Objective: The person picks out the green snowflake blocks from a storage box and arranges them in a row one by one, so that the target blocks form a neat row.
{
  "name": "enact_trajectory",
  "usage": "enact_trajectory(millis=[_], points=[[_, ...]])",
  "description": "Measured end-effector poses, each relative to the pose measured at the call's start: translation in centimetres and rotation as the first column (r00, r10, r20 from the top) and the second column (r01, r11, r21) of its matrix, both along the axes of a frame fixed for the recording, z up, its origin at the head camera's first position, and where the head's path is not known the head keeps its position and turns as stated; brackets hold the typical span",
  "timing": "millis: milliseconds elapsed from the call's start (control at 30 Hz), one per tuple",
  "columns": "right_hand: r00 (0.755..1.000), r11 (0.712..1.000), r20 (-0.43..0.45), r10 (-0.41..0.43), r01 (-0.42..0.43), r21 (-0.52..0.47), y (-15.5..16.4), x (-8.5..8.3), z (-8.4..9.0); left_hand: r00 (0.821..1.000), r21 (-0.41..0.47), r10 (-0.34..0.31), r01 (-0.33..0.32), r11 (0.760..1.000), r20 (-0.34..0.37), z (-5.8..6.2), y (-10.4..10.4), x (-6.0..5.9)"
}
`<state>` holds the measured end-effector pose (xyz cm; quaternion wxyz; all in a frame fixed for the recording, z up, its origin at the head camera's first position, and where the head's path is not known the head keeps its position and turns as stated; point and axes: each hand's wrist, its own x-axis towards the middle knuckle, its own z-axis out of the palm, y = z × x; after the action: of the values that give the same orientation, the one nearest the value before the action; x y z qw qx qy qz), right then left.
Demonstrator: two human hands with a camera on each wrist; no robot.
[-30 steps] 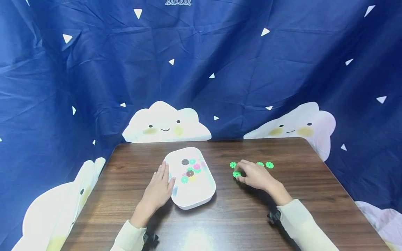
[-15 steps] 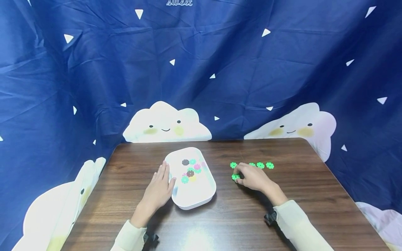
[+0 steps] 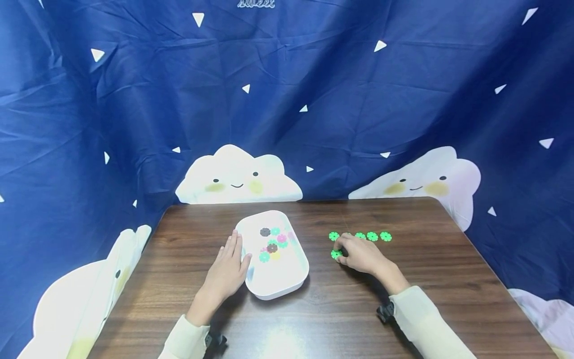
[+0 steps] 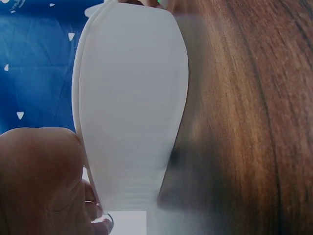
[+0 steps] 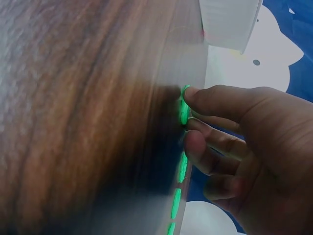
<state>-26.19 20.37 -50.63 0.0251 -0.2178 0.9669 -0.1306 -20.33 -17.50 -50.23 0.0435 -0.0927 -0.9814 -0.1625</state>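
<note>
Four green gears [image 3: 371, 236] lie in a row on the brown table [image 3: 341, 309], and my right hand [image 3: 360, 254] pinches one more gear [image 3: 335, 254] just below them. My left hand [image 3: 226, 271] lies flat against the white tray [image 3: 280, 286]. If my fingers slip, I think the gear could roll off toward the blue cloud cloth [image 3: 287, 99].

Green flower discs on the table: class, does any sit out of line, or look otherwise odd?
One green disc sits nearer than the row of green discs, pinched by the right hand. Nothing looks spilled or damaged.
</note>
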Motion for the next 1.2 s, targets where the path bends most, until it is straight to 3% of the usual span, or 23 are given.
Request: enact_trajectory(millis=[300,500,900,1200], points=[[1.0,1.0,-0.019,0.006,-0.006,-0.026,0.0,0.0,0.3,1.0,-0.005,0.003,-0.003,1.0,0.004,0.1,0.0,0.1],[0.997,0.998,-0.071,0.028,-0.032,-0.057,-1.0,-0.3,1.8,1.0,-0.006,0.007,-0.007,1.0,-0.004,0.1,0.0,0.1],[0.987,0.992,-0.114,0.116,-0.121,-0.035,-5.9,-1.3,5.8,1.0,0.005,0.004,-0.004,1.0,-0.004,0.1,0.1,0.1],[0.975,0.981,-0.111,0.191,-0.192,-0.001,-10.2,-3.1,7.5,1.0,-0.008,0.009,-0.009,1.0,0.004,0.0,0.0,-0.1]])
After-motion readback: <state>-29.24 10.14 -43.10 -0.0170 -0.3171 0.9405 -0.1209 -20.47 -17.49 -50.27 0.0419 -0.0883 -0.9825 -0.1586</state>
